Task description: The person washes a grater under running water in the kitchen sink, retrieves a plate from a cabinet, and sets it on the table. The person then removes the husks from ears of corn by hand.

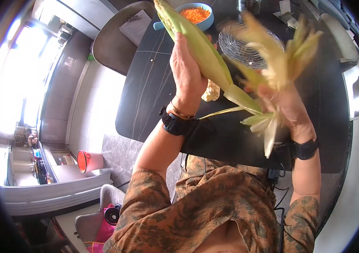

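Observation:
An ear of corn (207,59) in pale green husk slants across the upper middle of the view. My left hand (188,69) is closed around it, with the thumb along the husk. My right hand (287,105) is closed on loose corn husk (278,55), whose leaves fan out above it and are smeared by motion. Further husk strips (263,124) hang below, between the right hand and the stalk end of the ear. Near my left wrist, a cauliflower piece (211,90) lies on the table, partly hidden by the hand and corn.
The black table (145,92) has white veins. At its far side are a blue bowl (211,20) of shredded carrot (195,15) and a clear ridged glass plate (238,48). A chair (107,44) with papers stands left. A pink bucket (91,162) is on the floor.

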